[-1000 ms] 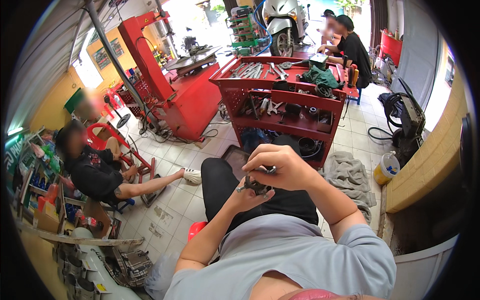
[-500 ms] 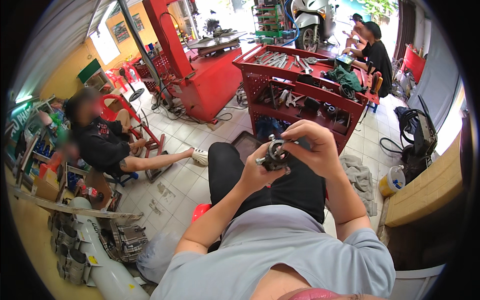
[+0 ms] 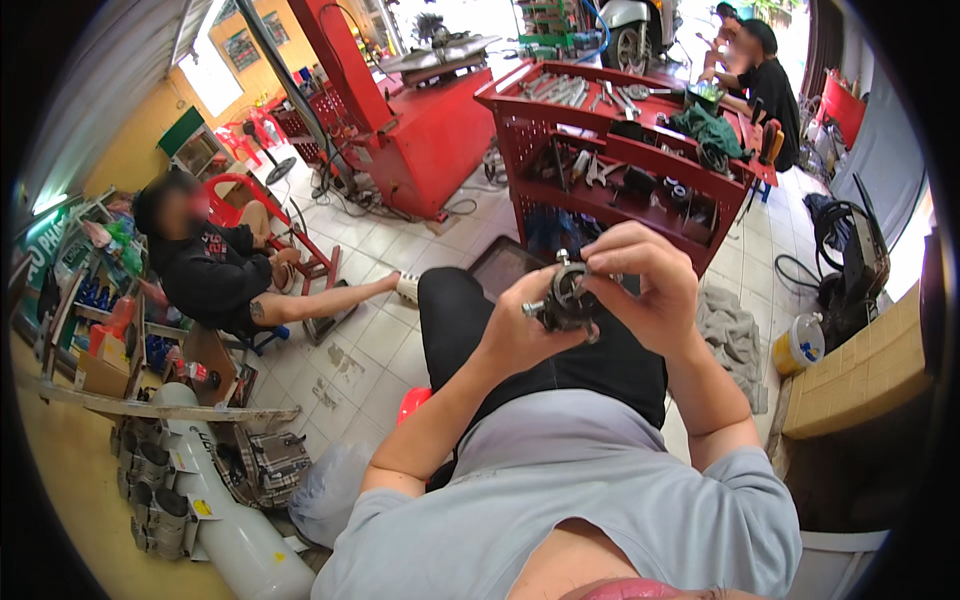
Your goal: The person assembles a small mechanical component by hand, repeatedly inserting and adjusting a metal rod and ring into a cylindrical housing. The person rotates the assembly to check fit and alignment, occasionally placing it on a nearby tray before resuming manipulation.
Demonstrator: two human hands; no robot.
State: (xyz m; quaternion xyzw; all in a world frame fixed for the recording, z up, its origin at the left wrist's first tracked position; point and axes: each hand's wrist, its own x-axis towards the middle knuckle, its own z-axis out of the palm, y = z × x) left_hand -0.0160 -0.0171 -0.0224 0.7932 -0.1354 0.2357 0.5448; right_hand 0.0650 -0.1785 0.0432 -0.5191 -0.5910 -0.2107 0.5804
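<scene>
Above my lap I hold a dark, round, ring-like metal part (image 3: pixel 570 297) with several bright bolts sticking out of its rim. My left hand (image 3: pixel 522 325) is closed around its left and lower side. My right hand (image 3: pixel 648 285) pinches its right edge between thumb and fingers, which partly cover the part's face. Whether the right fingers also hold something small is hidden.
A red tool cart (image 3: pixel 625 140) carrying wrenches (image 3: pixel 555 90) and a green cloth (image 3: pixel 705 127) stands ahead. A dark tray (image 3: pixel 497 268) lies before it. Someone sits at left (image 3: pixel 205 265), leg stretched toward me. A grey cloth (image 3: pixel 728 335) and bucket (image 3: pixel 797 347) are at right.
The whole view has shifted a little. Both hands keep their hold on the metal part, and the right fingers sit slightly differently at its edge.
</scene>
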